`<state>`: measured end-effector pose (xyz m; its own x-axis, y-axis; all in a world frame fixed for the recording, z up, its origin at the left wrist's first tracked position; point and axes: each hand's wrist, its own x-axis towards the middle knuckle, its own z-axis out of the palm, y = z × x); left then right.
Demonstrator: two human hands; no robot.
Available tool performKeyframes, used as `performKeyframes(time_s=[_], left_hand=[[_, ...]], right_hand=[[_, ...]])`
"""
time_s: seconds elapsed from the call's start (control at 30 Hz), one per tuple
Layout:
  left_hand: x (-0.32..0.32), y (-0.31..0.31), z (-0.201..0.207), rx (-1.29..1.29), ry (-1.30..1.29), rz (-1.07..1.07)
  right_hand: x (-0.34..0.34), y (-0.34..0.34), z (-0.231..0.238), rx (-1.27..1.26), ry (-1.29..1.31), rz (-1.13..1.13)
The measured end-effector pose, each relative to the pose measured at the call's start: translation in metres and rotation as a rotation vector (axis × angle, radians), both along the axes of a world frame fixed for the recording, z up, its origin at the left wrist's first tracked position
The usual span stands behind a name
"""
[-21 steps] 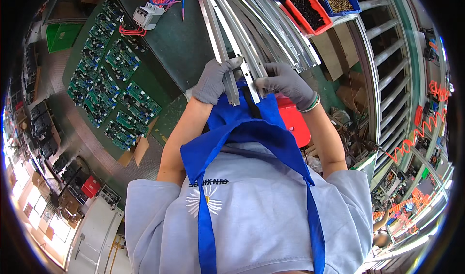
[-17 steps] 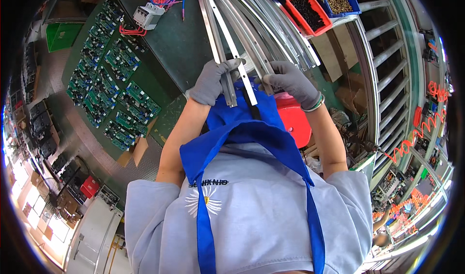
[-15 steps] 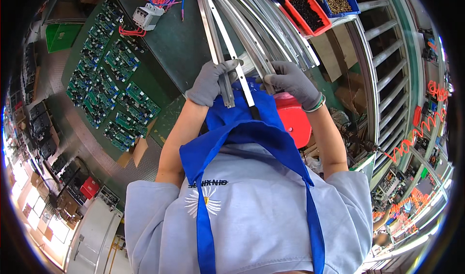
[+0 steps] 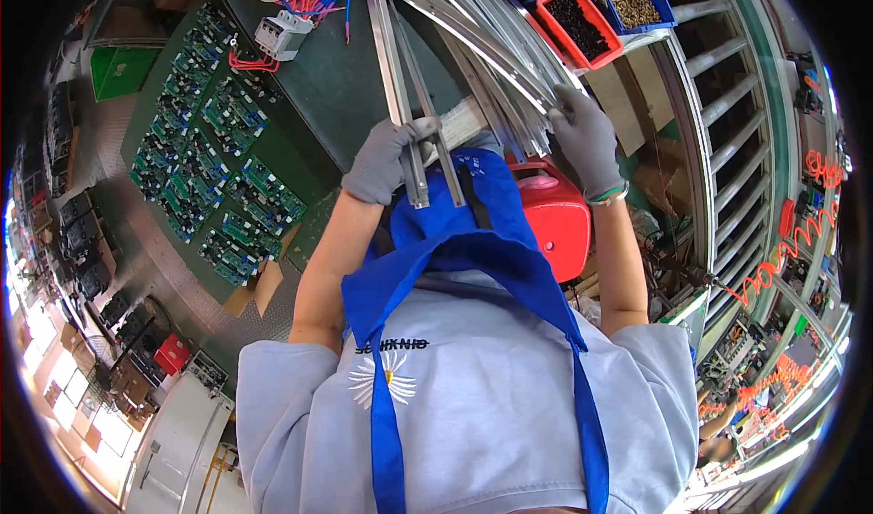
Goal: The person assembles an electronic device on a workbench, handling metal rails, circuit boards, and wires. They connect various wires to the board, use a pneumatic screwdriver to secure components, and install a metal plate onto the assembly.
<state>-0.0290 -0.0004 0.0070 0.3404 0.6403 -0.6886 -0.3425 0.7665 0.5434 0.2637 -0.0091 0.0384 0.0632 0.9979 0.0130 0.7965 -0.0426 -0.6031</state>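
Observation:
My left hand (image 4: 382, 161), in a grey glove, is closed on a long metal rail (image 4: 393, 78). Under its thumb lies a second, narrower metal rail (image 4: 451, 173); both ends point toward my blue apron (image 4: 496, 191). Farther right, my gloved right hand (image 4: 587, 141) has thumb and fingers closed round the near end of another metal rail (image 4: 491, 49), which slants over the pile. Several more silvery rails (image 4: 523, 119) lie fanned out beneath it. The far ends run out of view at the top.
A red bin of black small parts (image 4: 577, 25) and a blue bin of brass-coloured parts (image 4: 639, 9) stand at the back right. Left are a white electrical component (image 4: 282, 34) with red wires and several green circuit boards (image 4: 232, 119). A red stool (image 4: 556, 232) is beside my apron.
My right hand has moved right and away from me, swinging a rail across the pile. The rails by my left hand have shifted; that hand stays in nearly the same place.

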Motion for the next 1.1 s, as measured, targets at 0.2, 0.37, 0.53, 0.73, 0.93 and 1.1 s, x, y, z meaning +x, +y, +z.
performKeyframes(time_s=[0.2, 0.37, 0.53, 0.73, 0.93, 1.1], left_hand=[[0.011, -0.002, -0.020, 0.003, -0.010, -0.012], [0.012, -0.002, -0.018, -0.067, -0.273, 0.073], [0.009, -0.005, -0.012, 0.108, -0.167, 0.054], [0.015, -0.002, -0.010, 0.141, 0.137, -0.024], [0.010, -0.003, -0.017, 0.063, 0.057, -0.014], [0.006, -0.003, -0.018, 0.046, -0.001, -0.010]], right_hand=[[-0.066, -0.011, 0.028, -0.498, 0.601, 0.119], [-0.082, -0.020, -0.003, -0.815, 1.017, 0.102], [-0.076, -0.015, 0.007, -0.827, 0.832, 0.060], [-0.095, -0.019, 0.003, -0.634, 0.605, 0.131], [-0.096, -0.027, -0.027, -0.763, 0.992, 0.015], [-0.098, -0.023, -0.020, -0.730, 0.949, 0.085]])
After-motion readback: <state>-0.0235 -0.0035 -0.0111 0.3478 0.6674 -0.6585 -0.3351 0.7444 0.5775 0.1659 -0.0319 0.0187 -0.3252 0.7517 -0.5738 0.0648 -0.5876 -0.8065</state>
